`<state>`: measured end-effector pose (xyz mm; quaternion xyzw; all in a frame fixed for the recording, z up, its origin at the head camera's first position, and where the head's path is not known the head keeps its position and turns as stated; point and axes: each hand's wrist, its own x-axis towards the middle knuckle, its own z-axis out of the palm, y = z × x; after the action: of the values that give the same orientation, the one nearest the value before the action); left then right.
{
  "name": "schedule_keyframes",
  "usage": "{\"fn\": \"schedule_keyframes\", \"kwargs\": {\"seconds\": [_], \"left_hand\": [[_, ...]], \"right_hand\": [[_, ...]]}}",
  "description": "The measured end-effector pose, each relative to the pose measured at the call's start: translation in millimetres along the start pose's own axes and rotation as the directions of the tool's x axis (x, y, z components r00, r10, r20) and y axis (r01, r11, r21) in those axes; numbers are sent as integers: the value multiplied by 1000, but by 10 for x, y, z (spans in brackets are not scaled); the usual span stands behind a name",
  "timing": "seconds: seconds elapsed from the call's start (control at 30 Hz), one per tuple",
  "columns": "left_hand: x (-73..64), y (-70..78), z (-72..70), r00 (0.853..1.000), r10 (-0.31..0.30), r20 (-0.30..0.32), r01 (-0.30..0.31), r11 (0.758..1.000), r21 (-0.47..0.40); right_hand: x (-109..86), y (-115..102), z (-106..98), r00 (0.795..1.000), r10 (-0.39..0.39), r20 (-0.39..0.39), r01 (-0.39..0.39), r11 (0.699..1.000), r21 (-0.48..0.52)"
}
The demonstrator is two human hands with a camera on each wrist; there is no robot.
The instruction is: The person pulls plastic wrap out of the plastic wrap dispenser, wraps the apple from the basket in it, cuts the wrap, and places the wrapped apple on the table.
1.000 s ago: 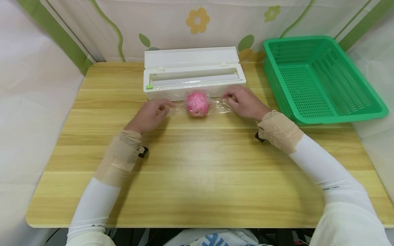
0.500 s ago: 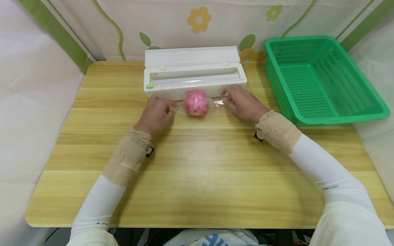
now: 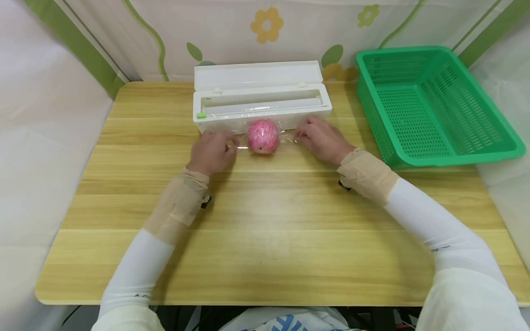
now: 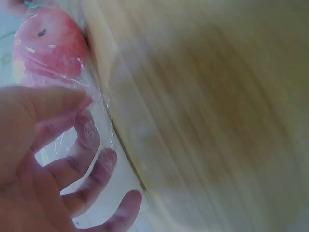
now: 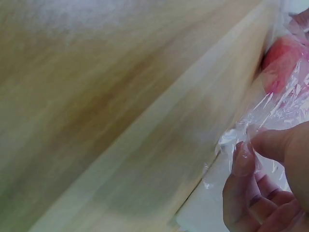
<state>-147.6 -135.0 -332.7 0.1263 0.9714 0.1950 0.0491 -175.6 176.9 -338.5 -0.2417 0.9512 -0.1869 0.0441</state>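
Apple (image 3: 263, 137), round, pink-red with paler streaks, sits between my two hands, just in front of the long white box; can't tell if it touches the box wall or bears fully on the bench (image 3: 265, 230). Dark stem nub shows in the left wrist view. Clear film (image 5: 285, 104) covers it: thin, glossy, creased, bright highlights along the wrinkles, gathered narrow on both sides of the fruit.

Left hand (image 3: 212, 151): thumb and index brought together, pinching film on the apple's left; other fingers loosely bent and spread. Right hand (image 3: 320, 139): thumb and index clamped on the film's right end, bunched and crinkled at the tips, remaining fingers curled under.

White box (image 3: 227, 125): smooth, rigid, looks like plastic, rectangular, long side facing me. Flat lid (image 3: 258, 76) tipped back on the far edge. White roll (image 3: 262, 106) lies lengthwise in the trough; small green tab (image 3: 201, 115) at the front left corner.

Bench is pale wood-grain, smooth, rounded corners. Green basket (image 3: 455, 161) at far right: slotted walls, thick rim, well apart from the apple. Behind, white cloth (image 3: 232, 32) printed with yellow flowers and green leaves. Tan wraps (image 3: 178, 202) crumpled round both my wrists, over white sleeves (image 3: 136, 262).
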Motion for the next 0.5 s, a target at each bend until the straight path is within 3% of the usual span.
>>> {"fn": "schedule_keyframes", "kwargs": {"seconds": [0.3,0.5], "left_hand": [[79,150,79,997,-29,-66,37,991,128],[62,138,147,995,-12,-102,24,993,118]], "right_hand": [[14,-70,-37,996,-19,90,22,999,-36],[17,-24,-66,990,-60,128,57,998,32]]}}
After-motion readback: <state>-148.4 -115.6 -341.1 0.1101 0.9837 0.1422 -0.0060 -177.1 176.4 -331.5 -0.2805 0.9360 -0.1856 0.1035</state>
